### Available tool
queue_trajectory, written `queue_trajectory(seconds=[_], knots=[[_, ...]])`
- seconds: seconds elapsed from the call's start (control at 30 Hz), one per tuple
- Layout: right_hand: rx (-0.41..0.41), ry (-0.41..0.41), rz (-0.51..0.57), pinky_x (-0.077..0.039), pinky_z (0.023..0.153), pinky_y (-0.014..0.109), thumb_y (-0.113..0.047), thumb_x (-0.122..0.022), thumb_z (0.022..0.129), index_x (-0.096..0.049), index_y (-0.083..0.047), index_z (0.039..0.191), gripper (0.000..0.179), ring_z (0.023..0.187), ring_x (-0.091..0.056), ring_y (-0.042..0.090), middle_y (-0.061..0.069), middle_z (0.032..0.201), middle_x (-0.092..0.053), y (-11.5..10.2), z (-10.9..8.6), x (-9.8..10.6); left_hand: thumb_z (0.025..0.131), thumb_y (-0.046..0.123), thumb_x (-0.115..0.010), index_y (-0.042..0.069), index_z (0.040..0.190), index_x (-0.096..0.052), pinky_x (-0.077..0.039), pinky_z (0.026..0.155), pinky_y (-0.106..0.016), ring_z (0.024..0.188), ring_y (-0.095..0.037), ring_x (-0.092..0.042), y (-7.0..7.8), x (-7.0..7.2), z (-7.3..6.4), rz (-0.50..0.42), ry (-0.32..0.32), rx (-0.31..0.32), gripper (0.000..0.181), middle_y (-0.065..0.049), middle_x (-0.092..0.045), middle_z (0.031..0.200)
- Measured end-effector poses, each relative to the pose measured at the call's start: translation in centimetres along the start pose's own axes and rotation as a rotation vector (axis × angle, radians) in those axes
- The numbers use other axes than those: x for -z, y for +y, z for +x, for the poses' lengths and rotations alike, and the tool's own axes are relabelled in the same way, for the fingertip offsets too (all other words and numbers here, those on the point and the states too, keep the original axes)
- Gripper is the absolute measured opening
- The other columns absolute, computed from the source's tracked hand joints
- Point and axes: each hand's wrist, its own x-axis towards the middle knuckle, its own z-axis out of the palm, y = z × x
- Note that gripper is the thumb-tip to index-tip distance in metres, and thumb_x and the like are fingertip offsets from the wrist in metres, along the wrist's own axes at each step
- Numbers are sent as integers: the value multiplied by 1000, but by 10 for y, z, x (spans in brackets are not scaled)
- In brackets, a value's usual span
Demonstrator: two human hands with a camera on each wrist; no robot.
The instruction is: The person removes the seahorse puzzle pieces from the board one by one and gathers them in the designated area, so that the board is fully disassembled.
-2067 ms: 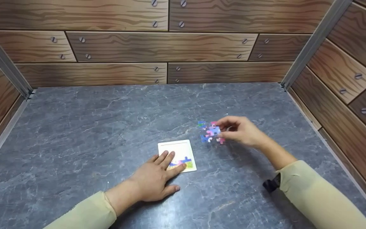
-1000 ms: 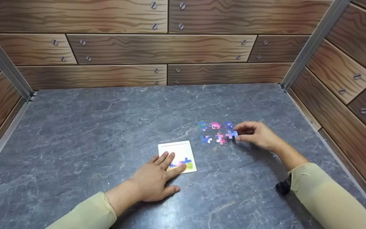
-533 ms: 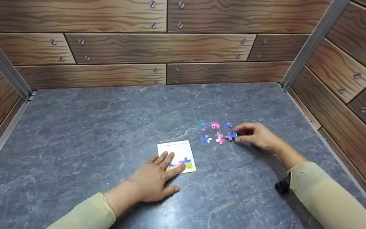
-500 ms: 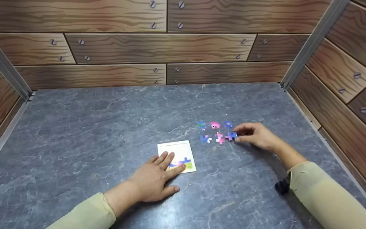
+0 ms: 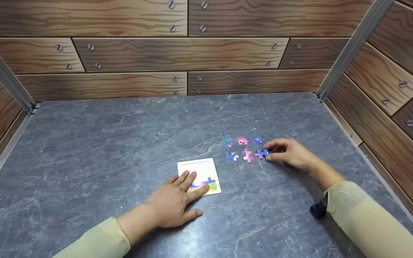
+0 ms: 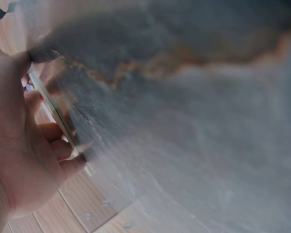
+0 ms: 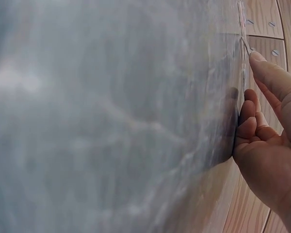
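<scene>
My left hand (image 5: 172, 202) lies spread over the near left part of a small white puzzle tray (image 5: 199, 168), fingertips resting on it. Along the tray's near edge a few fitted pieces (image 5: 212, 186) show blue, pink and yellow-green; the hand covers part of them. My right hand (image 5: 290, 154) pinches the right edge of a blue-and-pink jigsaw piece (image 5: 262, 153) between thumb and fingers. In the right wrist view that piece (image 7: 246, 45) appears edge-on and slightly tilted at the thumb tip. To its left lie a pink piece (image 5: 247, 155) and a blue-and-white piece (image 5: 231, 156).
A far row holds a blue-green piece (image 5: 227, 141), a pink piece with an eye (image 5: 242, 141) and a blue piece (image 5: 257, 140). Everything lies on a grey marbled tabletop (image 5: 120, 143). Wood-patterned walls (image 5: 188, 53) enclose its back and sides.
My right hand has moved right with the blue-and-pink piece, from over the other pieces to the right end of the near row, and lowered it there. The left hand stays on the tray.
</scene>
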Motion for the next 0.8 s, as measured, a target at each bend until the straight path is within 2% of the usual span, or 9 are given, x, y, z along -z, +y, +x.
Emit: queue_trajectory(seconds=[0.47,0.8], knots=[[39,7,-66,-49,79,20,-8,-86,89,-77,1,121,34,93,-61,14,16,107,-73,0,-1,0,109,59,-44,28,168,-34,-29,124,-57,158,-42,-26,0,0,0,-11,-10,1,68,-25,-25,171],[24,4,-99,-48,85,19,-10,-86,89,-76,1,124,38,104,-63,25,18,120,-72,0,-1,1,109,59,-45,28,168,-34,-29,124,-57,157,-43,-26,-1,-1,1,-18,-5,0,68,-26,-26,171]])
